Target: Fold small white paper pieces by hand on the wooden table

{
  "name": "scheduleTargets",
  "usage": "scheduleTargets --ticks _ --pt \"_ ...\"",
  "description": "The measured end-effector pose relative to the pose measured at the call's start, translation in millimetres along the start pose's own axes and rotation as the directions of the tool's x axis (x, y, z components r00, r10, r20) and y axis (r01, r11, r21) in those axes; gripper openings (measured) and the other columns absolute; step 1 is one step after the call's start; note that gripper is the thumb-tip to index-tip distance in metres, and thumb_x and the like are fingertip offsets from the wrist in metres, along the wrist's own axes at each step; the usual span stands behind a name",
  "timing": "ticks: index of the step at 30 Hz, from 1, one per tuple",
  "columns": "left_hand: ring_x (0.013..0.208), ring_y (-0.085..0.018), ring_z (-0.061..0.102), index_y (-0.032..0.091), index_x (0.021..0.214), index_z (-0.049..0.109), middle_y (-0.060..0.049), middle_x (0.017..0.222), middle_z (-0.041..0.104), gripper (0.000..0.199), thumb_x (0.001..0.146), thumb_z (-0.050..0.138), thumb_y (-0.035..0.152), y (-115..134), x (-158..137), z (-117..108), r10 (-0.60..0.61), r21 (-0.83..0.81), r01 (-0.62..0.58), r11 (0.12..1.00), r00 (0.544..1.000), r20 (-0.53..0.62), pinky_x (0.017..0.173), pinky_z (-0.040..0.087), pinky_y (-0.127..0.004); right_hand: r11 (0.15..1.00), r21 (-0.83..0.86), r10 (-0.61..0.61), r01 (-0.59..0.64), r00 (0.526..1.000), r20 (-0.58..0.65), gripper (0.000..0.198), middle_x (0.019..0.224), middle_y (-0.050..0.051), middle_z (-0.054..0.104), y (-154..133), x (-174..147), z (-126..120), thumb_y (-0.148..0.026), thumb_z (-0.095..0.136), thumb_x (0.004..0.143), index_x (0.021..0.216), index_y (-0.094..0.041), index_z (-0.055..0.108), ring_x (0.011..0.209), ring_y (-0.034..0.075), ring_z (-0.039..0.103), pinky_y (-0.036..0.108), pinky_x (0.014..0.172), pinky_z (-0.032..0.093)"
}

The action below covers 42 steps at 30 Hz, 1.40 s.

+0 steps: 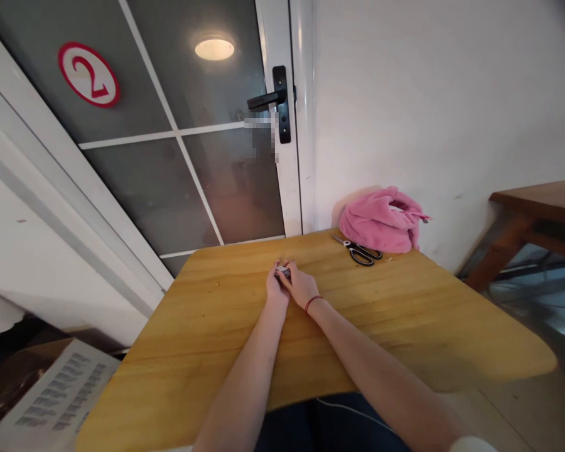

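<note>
Both my hands meet over the middle of a wooden table, towards its far side. Between them is a small dark object with a whitish top, mostly covered by fingers, so its kind does not show. My left hand is closed around its left side. From the right, my right hand grips it too, thumb and fingers curled over it; a thin red cord circles that wrist. To the right of the hands lie scissors with black handles, partly spread, beside a bunched pink fluffy cloth.
Beyond the table's far edge stands a glazed door with a black handle and a round number sign. A cardboard box with a printed flap sits low at left. Another wooden table is at right.
</note>
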<state>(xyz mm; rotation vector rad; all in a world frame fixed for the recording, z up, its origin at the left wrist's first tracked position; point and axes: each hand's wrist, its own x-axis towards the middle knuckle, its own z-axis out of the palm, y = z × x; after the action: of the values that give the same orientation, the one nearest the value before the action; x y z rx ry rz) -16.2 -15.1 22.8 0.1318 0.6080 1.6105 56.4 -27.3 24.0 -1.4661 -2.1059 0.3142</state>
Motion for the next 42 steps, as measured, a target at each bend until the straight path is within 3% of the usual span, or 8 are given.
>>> scheduleTargets --ticks 6,18,24,33,42 --pt "0.052 -0.008 0.052 0.016 0.067 0.046 0.001 0.057 0.050 0.015 0.078 0.037 0.011 3 10 -4 -0.001 -0.064 0.000 0.998 1.000 -0.010 0.061 0.044 -0.022 1.000 0.011 -0.021 0.021 0.999 -0.027 0.042 0.089 0.004 0.061 0 -2 3 -0.052 0.025 0.082 0.106 -0.021 0.039 0.077 0.016 0.059 0.023 0.057 0.035" --pt "0.058 -0.008 0.053 0.014 0.063 0.042 -0.002 0.064 0.050 0.021 0.079 0.029 0.007 21 20 -16 -0.006 -0.236 -0.015 0.972 0.996 -0.091 0.067 0.047 -0.026 0.997 0.061 -0.048 0.054 0.993 -0.103 0.032 0.079 0.001 0.061 -1 -3 2 -0.047 0.029 0.083 0.095 -0.021 0.043 0.066 0.014 0.057 0.021 0.050 0.029" --pt "0.068 -0.013 0.056 0.013 0.066 0.047 -0.005 0.068 0.054 0.017 0.075 0.034 0.008 16 18 -16 -0.034 -0.190 0.035 0.981 0.999 0.011 0.071 0.047 -0.031 0.994 0.106 -0.020 0.035 0.991 -0.133 0.032 0.081 0.003 0.060 -3 -4 -2 -0.045 0.032 0.083 0.100 -0.020 0.043 0.068 0.013 0.057 0.020 0.052 0.031" --pt "0.067 -0.013 0.057 0.012 0.065 0.050 -0.006 0.068 0.055 0.016 0.072 0.036 0.008 10 12 -10 -0.075 -0.183 0.078 0.980 0.997 0.020 0.069 0.047 -0.027 0.988 0.142 -0.027 0.052 0.985 -0.171 0.033 0.088 0.002 0.061 -1 -3 1 -0.046 0.032 0.083 0.103 -0.022 0.042 0.074 0.014 0.057 0.021 0.055 0.033" --pt "0.064 -0.013 0.057 0.011 0.065 0.051 -0.005 0.065 0.056 0.016 0.071 0.037 0.009 8 8 -7 -0.042 -0.139 0.049 0.989 0.998 0.056 0.066 0.047 -0.026 0.990 0.143 0.008 0.012 0.990 -0.141 0.035 0.088 0.003 0.061 -1 -3 -1 -0.047 0.029 0.083 0.103 -0.021 0.042 0.074 0.014 0.057 0.021 0.056 0.034"
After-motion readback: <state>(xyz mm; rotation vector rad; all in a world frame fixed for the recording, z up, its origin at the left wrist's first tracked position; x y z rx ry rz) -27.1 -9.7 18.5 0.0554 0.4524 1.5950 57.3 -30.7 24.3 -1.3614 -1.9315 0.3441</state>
